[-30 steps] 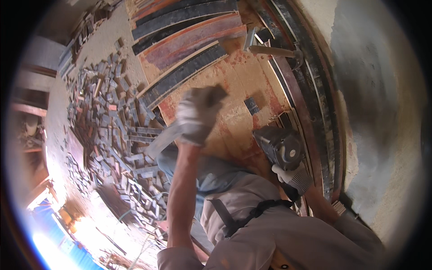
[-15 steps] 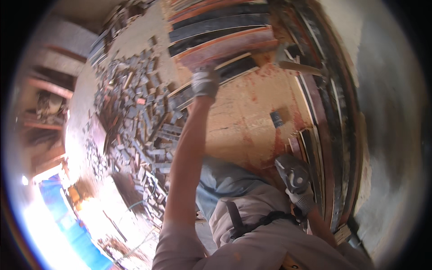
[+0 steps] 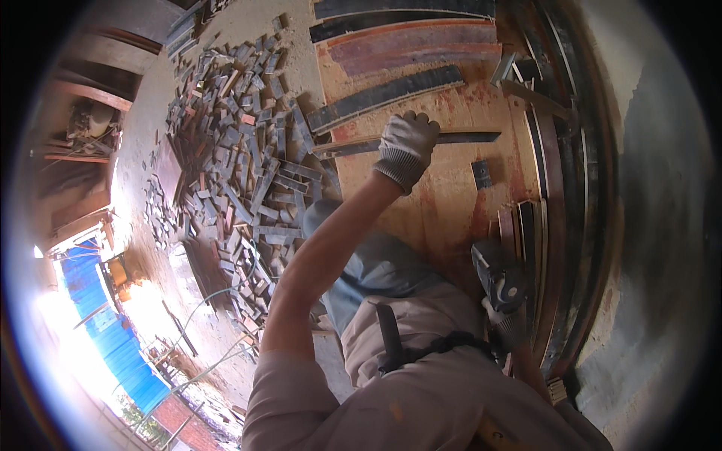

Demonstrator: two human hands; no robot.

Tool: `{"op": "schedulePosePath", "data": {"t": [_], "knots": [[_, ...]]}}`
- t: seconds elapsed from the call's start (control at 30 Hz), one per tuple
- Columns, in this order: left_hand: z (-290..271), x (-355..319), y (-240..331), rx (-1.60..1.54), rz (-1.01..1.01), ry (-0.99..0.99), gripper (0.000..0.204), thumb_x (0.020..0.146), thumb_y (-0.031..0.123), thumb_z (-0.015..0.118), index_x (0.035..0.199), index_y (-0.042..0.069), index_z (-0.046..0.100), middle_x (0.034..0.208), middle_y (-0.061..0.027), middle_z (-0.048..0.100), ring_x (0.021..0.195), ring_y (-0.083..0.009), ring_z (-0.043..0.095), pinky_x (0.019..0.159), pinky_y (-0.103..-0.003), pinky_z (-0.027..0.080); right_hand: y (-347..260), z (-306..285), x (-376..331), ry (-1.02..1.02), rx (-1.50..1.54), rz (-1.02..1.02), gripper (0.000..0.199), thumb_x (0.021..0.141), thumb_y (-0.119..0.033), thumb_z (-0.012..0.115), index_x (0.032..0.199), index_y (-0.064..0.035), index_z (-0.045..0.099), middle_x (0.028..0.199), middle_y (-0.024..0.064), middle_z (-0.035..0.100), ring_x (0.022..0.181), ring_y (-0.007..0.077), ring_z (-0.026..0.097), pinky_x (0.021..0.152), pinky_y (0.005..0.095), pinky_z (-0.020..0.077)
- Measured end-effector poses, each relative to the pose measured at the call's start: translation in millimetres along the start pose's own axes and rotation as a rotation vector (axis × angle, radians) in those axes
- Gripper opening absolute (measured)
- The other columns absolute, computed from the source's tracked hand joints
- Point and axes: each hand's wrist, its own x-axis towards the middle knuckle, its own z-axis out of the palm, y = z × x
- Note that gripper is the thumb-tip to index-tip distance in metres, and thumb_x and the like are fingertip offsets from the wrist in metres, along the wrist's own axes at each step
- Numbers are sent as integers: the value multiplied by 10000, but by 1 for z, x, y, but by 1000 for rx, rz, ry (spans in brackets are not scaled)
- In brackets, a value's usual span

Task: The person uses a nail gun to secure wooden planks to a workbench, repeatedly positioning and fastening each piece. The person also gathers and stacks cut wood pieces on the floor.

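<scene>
Gripping a long, thin dark strip (image 3: 451, 138), the gloved left hand (image 3: 406, 150) is closing its fingers around the strip near its middle, arm stretched out over the reddish plywood surface (image 3: 444, 203). The strip is lying crosswise on that surface, one end pointing toward the pile of offcuts (image 3: 241, 165), the other toward the stacked curved boards (image 3: 560, 225) at the surface's far edge. The right hand (image 3: 508, 319), also gloved, is resting low on the surface near the person's body, wrapped around the handle of a dark power tool (image 3: 496, 278); how tightly it is closing cannot be told, as the tool's body is covering most of the fingers.

Lying just beyond the strip on the surface is a broader dark plank (image 3: 387, 98), set at a slant, and beyond that a group of reddish and dark planks (image 3: 414, 41) placed side by side. A small dark block (image 3: 481, 174) is sitting on the surface just beside the strip, on the side toward the power tool. Off the surface, the offcuts are spreading in a dense heap across the dusty floor (image 3: 150, 143). Farther from the surface, a blue corrugated sheet (image 3: 105, 323) is standing in bright sunlight.
</scene>
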Motion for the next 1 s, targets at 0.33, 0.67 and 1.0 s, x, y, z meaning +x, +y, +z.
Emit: {"op": "schedulePosePath", "data": {"t": [0.33,0.67,1.0], "knots": [[-48,-45,-47,-1236,-1012,465,202,940,107,812,1074,-29,745,956,-64,745,756,-159,700,707,-280,598,-27,-8,-17,-72,-137,-71,784,817,-293,857,1447,21,510,1152,211,723,1077,324,729,930,432,581],[52,-169,-6,-1684,-1659,301,214,1009,164,746,1147,5,706,986,-65,688,867,-178,688,740,-274,597,-42,1,-22,-8,-160,-12,767,767,-364,932,1344,-15,567,1212,208,705,1118,369,722,946,441,590],[98,-197,-26,-1734,-1264,39,297,1109,232,593,1304,14,642,987,-62,645,946,-141,646,901,-311,560,-68,-4,-22,49,-283,-141,601,772,-412,893,1182,-25,686,1134,219,733,1092,408,720,929,470,594]]}}
